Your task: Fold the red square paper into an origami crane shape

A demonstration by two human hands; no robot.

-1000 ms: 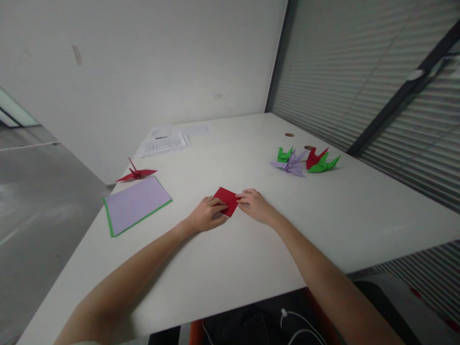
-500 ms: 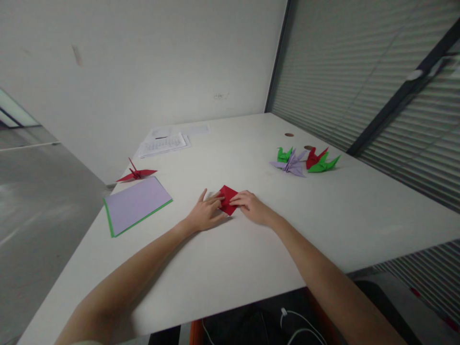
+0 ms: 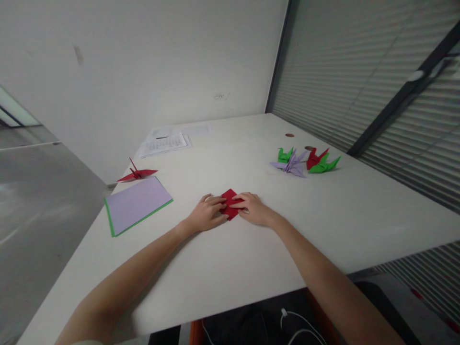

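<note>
A small red square of folded paper lies on the white table, turned so that one corner points away from me. My left hand rests at its left side, fingers stretched out and spread, the tips on the paper's left part. From the right, my right hand lays its extended fingertips on the paper's right part. Both hands are open, pressing on the sheet rather than wrapped round it. The paper's side corners are partly hidden under the fingers.
Left of me lie purple and green paper sheets, with a red paper crane behind them. Written pages lie at the back left. To the right stand a purple crane, a red crane and green cranes.
The red paper has shifted slightly right and toward me. My left thumb and fingers have drawn closer together, and my right fingers have spread a little on the paper.
</note>
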